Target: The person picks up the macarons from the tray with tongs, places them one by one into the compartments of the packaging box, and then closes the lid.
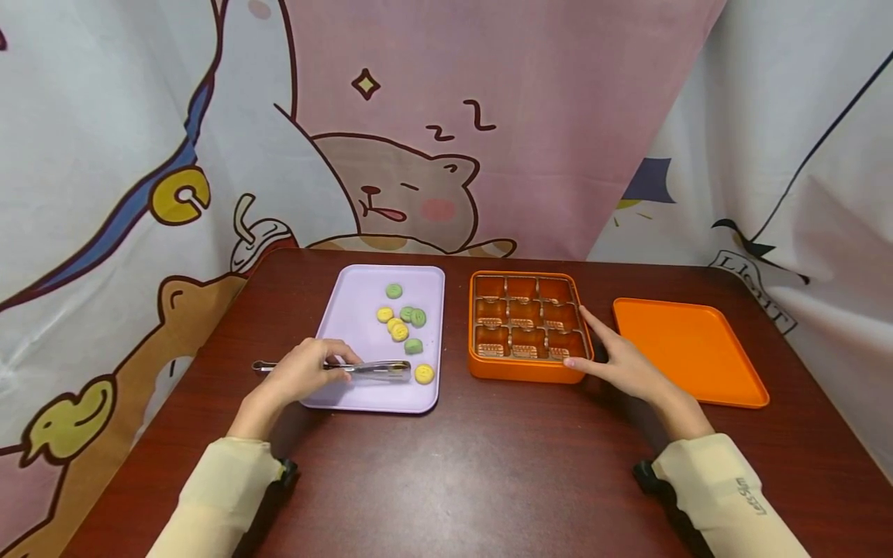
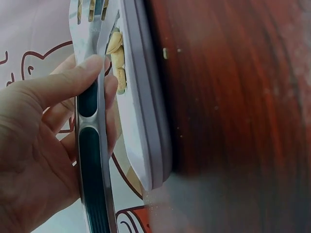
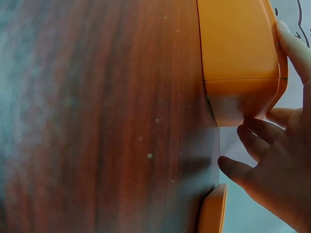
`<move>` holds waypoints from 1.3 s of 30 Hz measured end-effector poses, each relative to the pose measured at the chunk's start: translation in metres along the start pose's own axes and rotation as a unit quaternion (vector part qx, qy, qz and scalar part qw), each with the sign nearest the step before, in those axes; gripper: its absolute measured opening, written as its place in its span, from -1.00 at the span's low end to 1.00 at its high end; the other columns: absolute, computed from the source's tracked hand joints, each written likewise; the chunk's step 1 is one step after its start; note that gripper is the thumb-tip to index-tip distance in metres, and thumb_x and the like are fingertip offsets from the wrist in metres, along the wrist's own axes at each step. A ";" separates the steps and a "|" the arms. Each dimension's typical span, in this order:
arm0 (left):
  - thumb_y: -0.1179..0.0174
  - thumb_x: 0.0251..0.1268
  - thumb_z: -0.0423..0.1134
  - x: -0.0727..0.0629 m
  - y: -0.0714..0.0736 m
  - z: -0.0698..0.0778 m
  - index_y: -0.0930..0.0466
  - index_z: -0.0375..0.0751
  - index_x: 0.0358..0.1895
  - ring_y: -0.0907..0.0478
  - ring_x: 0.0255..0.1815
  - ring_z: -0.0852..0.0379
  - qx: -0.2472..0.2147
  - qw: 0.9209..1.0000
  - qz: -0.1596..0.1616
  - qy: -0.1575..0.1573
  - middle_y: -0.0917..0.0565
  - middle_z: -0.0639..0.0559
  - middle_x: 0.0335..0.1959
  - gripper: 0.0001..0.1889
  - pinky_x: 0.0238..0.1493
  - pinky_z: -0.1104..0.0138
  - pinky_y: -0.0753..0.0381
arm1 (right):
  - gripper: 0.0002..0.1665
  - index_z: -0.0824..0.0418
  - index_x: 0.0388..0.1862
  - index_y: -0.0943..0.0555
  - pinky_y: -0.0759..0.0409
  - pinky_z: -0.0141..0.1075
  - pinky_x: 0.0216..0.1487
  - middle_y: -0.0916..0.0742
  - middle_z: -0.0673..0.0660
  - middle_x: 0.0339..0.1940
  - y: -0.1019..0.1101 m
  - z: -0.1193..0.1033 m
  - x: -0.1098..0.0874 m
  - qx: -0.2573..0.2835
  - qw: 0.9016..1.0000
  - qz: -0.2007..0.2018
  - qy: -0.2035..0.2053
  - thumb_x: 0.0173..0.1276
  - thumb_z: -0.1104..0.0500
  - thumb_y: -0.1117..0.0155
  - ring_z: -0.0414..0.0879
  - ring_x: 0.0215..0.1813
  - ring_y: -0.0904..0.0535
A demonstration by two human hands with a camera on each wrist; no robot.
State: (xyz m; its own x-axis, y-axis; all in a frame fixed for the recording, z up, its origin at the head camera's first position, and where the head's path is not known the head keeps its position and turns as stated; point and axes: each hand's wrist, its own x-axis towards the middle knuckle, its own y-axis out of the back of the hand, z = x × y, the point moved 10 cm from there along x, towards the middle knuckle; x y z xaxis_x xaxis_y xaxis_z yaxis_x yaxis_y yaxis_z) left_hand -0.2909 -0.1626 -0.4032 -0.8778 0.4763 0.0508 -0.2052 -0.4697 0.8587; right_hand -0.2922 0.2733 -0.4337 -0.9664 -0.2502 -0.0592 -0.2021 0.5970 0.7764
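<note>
My left hand holds metal tongs between thumb and fingers, low over the near part of a lilac tray. Their tips point right, just beside a yellow round cookie. In the left wrist view the tongs show slotted tips and a dark green inner handle. Several more yellow cookies and green cookies lie on the tray. My right hand rests against an orange box, thumb at its near right corner and straight fingers along its right side.
The box holds a clear divided insert with several compartments; no cookies show in them. To its right lies a flat orange lid. All stand on a dark brown table, with a printed curtain behind.
</note>
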 end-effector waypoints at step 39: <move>-0.41 0.11 -0.39 0.059 0.008 0.081 -0.79 -0.15 -0.14 -0.61 -0.32 0.17 -0.029 0.996 0.052 -0.072 -0.80 -0.03 -0.17 -0.77 -0.23 0.32 -0.52 | 0.20 0.02 0.67 0.22 -0.11 0.45 0.35 -0.10 0.39 0.63 -0.001 0.000 0.000 0.003 1.000 0.001 0.008 0.34 -0.20 -0.31 0.49 0.53 -0.10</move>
State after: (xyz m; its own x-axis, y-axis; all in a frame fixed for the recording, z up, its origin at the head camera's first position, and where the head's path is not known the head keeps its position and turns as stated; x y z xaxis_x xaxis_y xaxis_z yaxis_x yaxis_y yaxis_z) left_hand -0.3086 -0.0780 -0.3522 -0.8254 0.5225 0.2139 -0.1445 -0.5617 0.8146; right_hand -0.2919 0.2733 -0.4345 -0.9643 -0.2604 -0.0478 -0.2010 0.6025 0.7724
